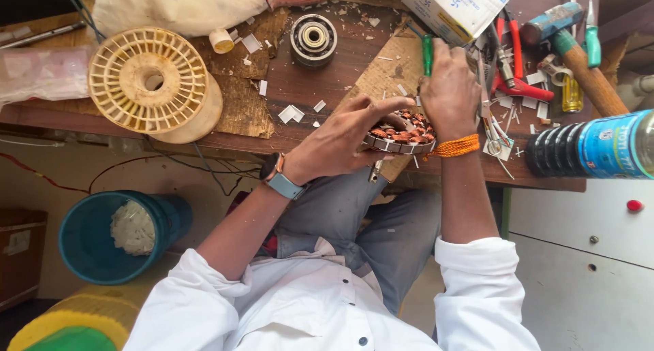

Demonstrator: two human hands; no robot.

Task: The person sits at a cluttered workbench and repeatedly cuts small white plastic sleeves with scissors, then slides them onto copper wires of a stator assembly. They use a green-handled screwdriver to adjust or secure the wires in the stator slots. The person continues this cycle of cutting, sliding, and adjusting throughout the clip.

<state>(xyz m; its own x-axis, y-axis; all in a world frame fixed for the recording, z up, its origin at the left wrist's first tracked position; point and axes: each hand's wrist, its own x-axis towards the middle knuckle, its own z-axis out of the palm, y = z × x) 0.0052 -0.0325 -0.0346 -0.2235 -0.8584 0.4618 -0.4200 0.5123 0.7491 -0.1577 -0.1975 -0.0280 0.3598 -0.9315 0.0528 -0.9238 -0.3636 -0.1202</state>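
A round motor stator (pixel 402 134) with copper windings rests on the front edge of the wooden bench. My left hand (pixel 344 136) grips its near-left rim, thumb laid across the top. My right hand (pixel 447 92) closes around a green-handled tool (pixel 427 53) whose tip points down into the windings; the tip itself is hidden by the hand. An orange thread band (pixel 456 146) circles my right wrist and a watch (pixel 279 179) my left.
A cream plastic spool (pixel 148 82), a bearing housing (pixel 313 39), a white box (pixel 455 7), red pliers (pixel 516 58), a wooden-handled hammer (pixel 589 75) and a dark bottle (pixel 593 146) lie on the bench (pixel 306 85). A teal bin (pixel 102 238) stands on the floor to the left.
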